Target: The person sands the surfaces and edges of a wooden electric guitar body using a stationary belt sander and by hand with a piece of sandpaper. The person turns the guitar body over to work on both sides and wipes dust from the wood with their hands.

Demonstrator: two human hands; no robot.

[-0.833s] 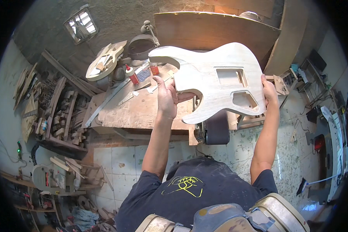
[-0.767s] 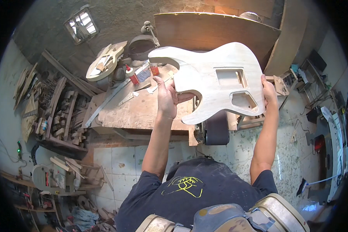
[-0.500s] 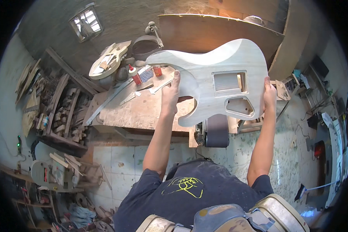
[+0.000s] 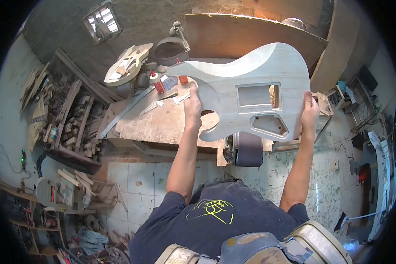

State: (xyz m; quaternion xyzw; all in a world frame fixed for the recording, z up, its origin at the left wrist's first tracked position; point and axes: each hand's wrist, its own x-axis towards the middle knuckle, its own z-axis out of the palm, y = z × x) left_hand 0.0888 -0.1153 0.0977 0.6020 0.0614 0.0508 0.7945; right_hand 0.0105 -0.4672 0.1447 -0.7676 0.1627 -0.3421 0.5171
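We hold an unfinished wooden guitar body [image 4: 246, 94] up in front of us with both hands, above the cluttered surface [image 4: 162, 121] and the belt sander [image 4: 246, 149] at its near edge. Our left hand [image 4: 192, 105] grips the body at the cutaway on its left side, fingers closed around the edge with the thumb on the face. Our right hand [image 4: 310, 112] clasps the body's right edge, fingers wrapped behind it. The face turned to us shows a rectangular pocket and a smaller angular cavity below it. On the surface behind lie two red-capped glue bottles [image 4: 156, 81], scraps of wood and a long metal strip [image 4: 127, 110]. A second pale guitar body [image 4: 127, 64] rests further back to the left, near a dark round pot [image 4: 169, 48]. Stacked wood offcuts [image 4: 70, 119] fill the shelves on the left.
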